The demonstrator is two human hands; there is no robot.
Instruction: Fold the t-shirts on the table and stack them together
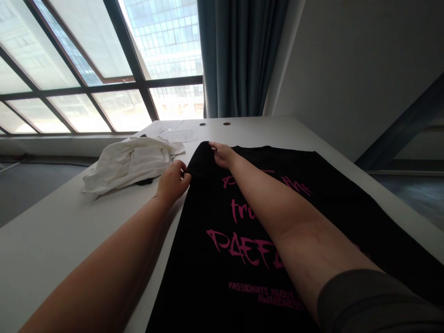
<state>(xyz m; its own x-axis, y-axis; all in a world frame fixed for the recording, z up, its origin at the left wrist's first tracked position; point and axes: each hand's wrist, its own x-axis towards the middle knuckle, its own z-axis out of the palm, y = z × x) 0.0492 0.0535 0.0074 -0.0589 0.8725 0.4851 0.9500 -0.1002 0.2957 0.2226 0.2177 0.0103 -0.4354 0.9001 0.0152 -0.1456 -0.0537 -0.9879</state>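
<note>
A black T-shirt [194,259] with pink lettering lies spread on the white table, its lower part running out of view toward me. My left hand [174,179] pinches the shirt's left edge near the far end. Farther up, my right hand [224,155] grips the cloth at the far left corner, fingers closed on it. Between the two hands the black fabric is lifted and bunched a little. My right forearm crosses over the print and hides part of the letters.
Left of the shirt, a crumpled white garment [128,162] lies on the white table [69,231], with something dark beneath it. Papers [180,134] and two round holes are near the far edge. A blue curtain [239,55] and large windows [104,106] stand behind.
</note>
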